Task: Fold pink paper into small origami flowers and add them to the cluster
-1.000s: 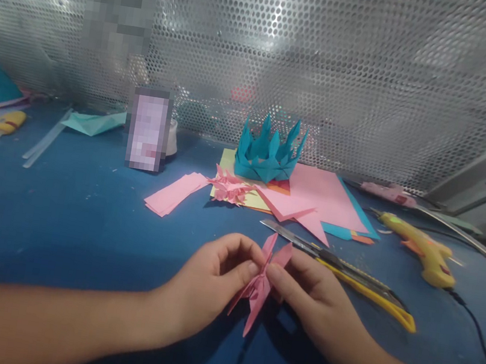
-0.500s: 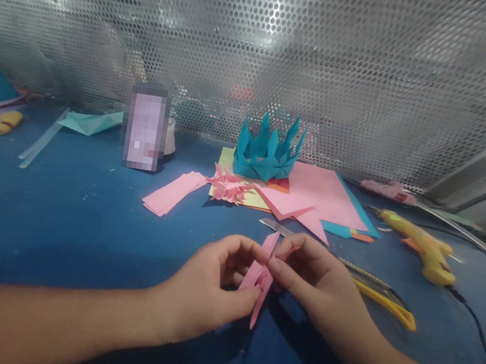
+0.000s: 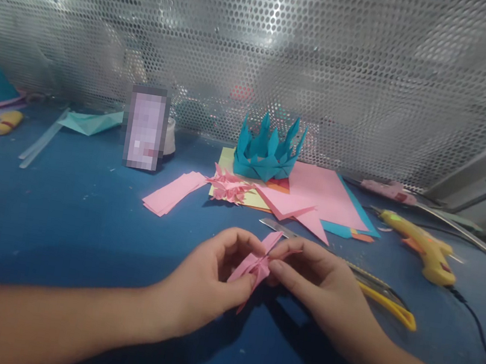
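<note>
A folded pink paper piece (image 3: 255, 264) with several pointed flaps is held between both hands above the blue table. My left hand (image 3: 215, 272) pinches its left side, thumb in front and fingers behind. With thumb and forefinger, my right hand (image 3: 309, 274) grips a flap on its right; part of that flap pokes out past the fingers. Just behind my right hand lies a yellow utility knife (image 3: 388, 307), its blade pointing left and its middle hidden by the hand. Beyond the hands sit a cluster of folded pink paper (image 3: 229, 187) and a stack of pink strips (image 3: 172, 193).
A blue paper crown (image 3: 264, 161) stands on coloured sheets (image 3: 328, 191) at the back. To the right is a yellow glue gun (image 3: 420, 245) with a cord. Left of centre, a blurred-out phone (image 3: 145, 129) stands upright. Glue sticks (image 3: 44, 137) lie farther left. A perforated metal panel (image 3: 263, 45) closes off the back.
The pink paper piece has tilted and shifted slightly left, its lower point now swung to the left. My left hand has moved a little left and up with it; both hands keep their hold.
</note>
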`<action>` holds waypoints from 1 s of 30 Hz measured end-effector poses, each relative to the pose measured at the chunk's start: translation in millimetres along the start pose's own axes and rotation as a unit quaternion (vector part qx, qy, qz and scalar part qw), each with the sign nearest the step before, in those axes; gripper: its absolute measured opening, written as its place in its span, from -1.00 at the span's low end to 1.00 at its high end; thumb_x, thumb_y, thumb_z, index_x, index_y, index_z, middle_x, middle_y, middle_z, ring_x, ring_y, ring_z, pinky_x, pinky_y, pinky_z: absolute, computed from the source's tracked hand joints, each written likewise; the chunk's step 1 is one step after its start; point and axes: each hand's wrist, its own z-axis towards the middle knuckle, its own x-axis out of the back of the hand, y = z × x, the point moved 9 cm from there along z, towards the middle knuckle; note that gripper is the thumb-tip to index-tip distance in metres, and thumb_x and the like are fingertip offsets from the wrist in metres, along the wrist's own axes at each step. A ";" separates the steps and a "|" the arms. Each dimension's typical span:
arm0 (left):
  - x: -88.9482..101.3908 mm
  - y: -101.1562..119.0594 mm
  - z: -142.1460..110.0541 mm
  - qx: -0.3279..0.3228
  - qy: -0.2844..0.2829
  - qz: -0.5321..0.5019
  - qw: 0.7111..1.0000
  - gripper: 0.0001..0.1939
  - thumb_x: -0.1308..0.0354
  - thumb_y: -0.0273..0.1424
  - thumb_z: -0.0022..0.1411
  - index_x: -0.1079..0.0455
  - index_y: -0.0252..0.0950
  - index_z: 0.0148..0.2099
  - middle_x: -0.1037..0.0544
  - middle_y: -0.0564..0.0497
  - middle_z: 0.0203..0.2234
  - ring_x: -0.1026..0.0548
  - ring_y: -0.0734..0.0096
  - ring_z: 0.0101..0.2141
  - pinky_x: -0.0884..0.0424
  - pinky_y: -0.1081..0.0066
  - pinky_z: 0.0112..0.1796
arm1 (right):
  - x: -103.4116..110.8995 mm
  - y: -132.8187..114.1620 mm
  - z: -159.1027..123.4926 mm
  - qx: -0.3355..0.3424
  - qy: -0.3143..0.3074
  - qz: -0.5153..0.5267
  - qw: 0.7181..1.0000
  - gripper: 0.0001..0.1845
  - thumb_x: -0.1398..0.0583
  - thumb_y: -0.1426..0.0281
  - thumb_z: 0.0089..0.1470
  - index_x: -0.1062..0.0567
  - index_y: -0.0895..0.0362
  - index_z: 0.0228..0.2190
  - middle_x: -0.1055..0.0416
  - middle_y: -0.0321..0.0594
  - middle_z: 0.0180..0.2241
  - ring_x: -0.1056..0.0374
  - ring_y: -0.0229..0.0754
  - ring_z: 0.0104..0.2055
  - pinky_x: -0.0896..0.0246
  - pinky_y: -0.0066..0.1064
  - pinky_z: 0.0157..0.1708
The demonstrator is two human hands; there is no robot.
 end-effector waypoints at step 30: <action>8.4 1.2 -2.9 -0.035 0.021 0.031 0.999 -0.84 -0.17 -0.47 0.09 -0.23 -0.30 -0.28 -0.34 0.14 -0.46 -0.33 0.59 -0.44 -0.30 0.52 -0.39 | -17.1 -17.3 -11.5 0.112 -0.016 -0.162 0.980 -0.92 -0.20 0.50 -0.07 -0.44 0.11 -0.43 -0.49 -0.29 -0.47 -0.43 -0.29 -0.47 -0.37 -0.53 -0.46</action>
